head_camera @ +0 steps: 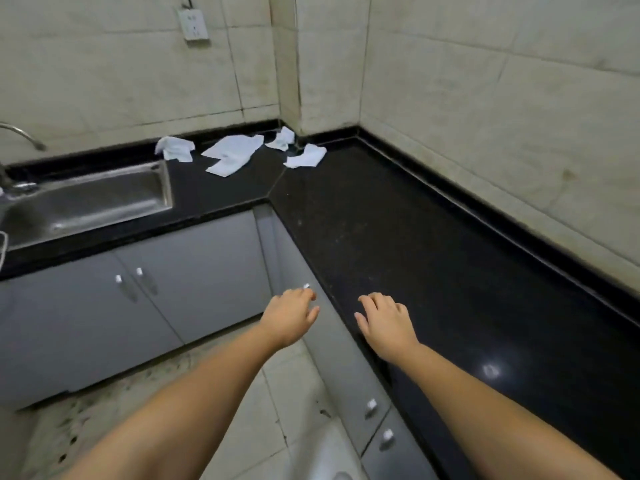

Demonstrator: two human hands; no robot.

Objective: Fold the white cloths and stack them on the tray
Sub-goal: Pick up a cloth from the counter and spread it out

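- Black L-shaped table (398,216), sink (86,199) set in at left.
- White cloths (233,154), four, crumpled in far corner, none folded; tray not in view.
- Left hand (289,317), right hand (386,320) reaching forward, well short of cloths, grip loose, spread, holding nothing.

Dark counter (398,244) running bare along the right wall to the far corner; four crumpled white cloths (232,154) lying there; sink (86,202) sitting at the left edge.
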